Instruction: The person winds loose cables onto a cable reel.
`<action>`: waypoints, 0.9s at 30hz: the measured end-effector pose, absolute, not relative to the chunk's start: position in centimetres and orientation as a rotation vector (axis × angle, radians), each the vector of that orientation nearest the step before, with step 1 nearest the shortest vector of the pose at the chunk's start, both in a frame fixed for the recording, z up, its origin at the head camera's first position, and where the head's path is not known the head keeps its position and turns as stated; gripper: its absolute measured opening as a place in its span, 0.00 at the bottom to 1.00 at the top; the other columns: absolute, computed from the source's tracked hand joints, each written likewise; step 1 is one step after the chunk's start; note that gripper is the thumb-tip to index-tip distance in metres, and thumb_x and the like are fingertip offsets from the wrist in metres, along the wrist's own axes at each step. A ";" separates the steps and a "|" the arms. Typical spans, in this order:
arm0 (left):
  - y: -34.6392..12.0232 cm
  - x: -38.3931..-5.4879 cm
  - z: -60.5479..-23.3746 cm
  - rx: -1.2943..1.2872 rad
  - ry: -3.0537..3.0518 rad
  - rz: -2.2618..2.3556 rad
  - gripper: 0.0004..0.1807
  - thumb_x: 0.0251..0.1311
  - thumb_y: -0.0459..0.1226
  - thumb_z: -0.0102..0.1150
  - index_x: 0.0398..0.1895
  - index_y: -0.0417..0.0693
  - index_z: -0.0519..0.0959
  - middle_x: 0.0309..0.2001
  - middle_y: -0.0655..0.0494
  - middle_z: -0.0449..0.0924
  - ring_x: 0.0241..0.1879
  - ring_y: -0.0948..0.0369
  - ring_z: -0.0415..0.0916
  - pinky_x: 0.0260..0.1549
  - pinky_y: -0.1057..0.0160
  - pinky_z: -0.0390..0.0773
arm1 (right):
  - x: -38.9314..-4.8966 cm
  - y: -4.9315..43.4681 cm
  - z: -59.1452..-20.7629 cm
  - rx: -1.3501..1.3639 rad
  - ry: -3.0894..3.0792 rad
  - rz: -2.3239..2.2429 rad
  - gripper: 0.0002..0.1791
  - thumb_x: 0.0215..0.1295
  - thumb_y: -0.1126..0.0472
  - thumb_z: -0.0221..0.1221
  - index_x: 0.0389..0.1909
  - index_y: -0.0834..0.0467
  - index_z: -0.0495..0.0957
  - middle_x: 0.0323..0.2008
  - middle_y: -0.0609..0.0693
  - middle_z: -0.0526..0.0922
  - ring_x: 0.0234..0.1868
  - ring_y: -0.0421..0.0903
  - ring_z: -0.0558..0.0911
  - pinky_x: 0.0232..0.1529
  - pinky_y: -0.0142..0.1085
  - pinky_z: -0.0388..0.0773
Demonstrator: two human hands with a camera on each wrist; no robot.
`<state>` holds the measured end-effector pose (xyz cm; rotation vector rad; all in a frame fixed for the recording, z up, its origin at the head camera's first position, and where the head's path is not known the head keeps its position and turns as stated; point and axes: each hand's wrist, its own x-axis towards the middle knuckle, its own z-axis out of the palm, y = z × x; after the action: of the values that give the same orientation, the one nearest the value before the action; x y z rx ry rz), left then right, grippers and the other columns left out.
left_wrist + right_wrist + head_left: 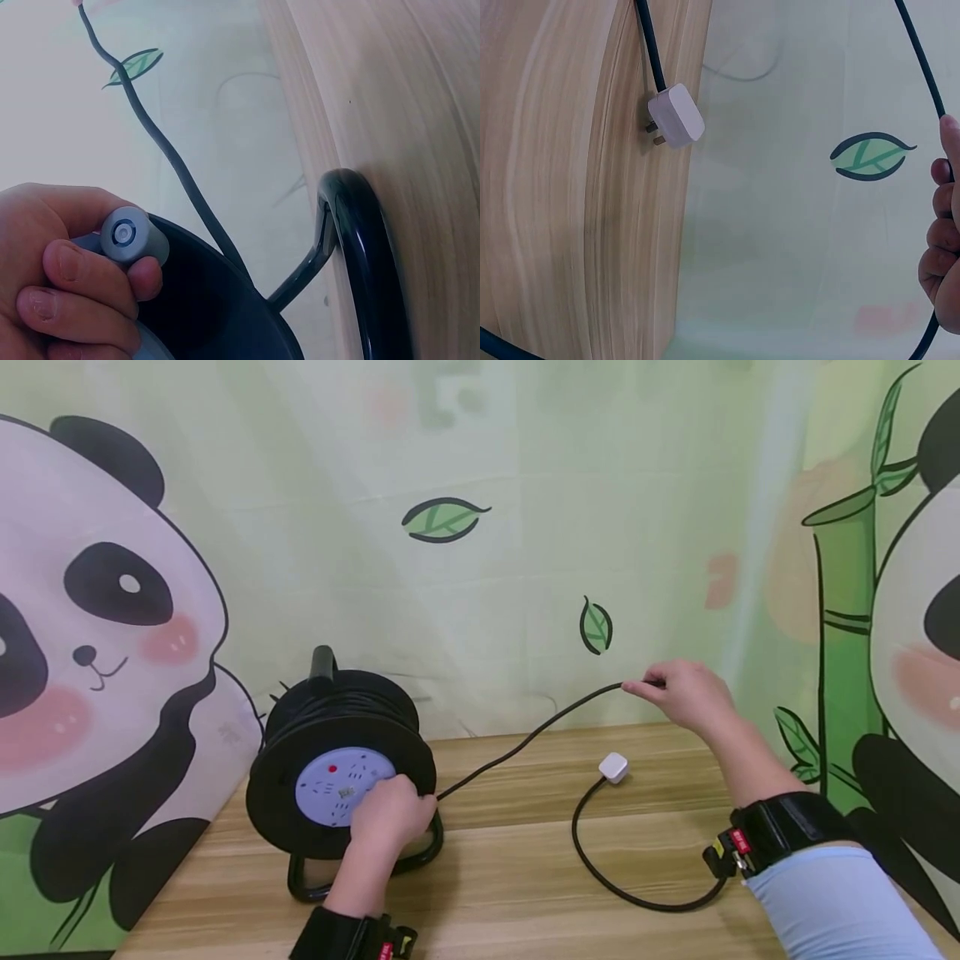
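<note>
A black cable reel (270,802) with a pale blue socket face (330,797) stands at the left of the table in the head view. My left hand (393,814) is at the right side of that face, its fingers wrapped around a small grey knob (133,236) in the left wrist view. From the reel's right edge a black cable (517,748) rises to my right hand (686,693), which grips it above the table's far edge. Past the right hand, the cable loops down to a white plug (613,767) with metal pins, lying on the table.
The reel rests on a black tubular stand (303,887) and has a handle (322,664) on top. Behind the wooden table (517,877) hangs a green backdrop (517,560) printed with pandas, leaves and bamboo. The trailing cable loop passes beneath the right wrist.
</note>
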<state>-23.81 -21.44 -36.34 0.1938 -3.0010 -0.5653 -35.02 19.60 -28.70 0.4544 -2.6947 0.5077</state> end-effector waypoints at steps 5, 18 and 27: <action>-21.6 -23.8 -36.4 0.184 -3.005 -0.561 0.18 0.67 0.48 0.59 0.38 0.40 0.83 0.32 0.48 0.77 0.28 0.52 0.74 0.24 0.55 0.72 | -35.1 19.4 -28.9 0.448 -2.695 0.507 0.27 0.69 0.32 0.56 0.25 0.51 0.77 0.23 0.47 0.74 0.26 0.48 0.71 0.24 0.40 0.63; -22.9 -23.7 -37.2 0.129 -3.068 -0.562 0.15 0.65 0.45 0.59 0.37 0.41 0.82 0.32 0.50 0.77 0.30 0.53 0.74 0.30 0.53 0.75 | -35.1 17.8 -29.6 0.494 -2.683 0.503 0.26 0.70 0.35 0.58 0.22 0.51 0.74 0.20 0.46 0.70 0.23 0.46 0.68 0.24 0.39 0.61; -23.3 -23.2 -37.4 0.137 -3.132 -0.491 0.20 0.67 0.46 0.62 0.44 0.35 0.82 0.42 0.43 0.82 0.36 0.52 0.77 0.37 0.47 0.78 | -35.6 16.4 -30.5 0.536 -2.710 0.502 0.28 0.70 0.35 0.57 0.20 0.51 0.69 0.19 0.45 0.67 0.22 0.45 0.66 0.24 0.38 0.60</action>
<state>-23.20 -23.33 -37.37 0.1375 -3.1324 -0.4910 -35.57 16.37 -30.53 0.5360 -2.7101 0.5017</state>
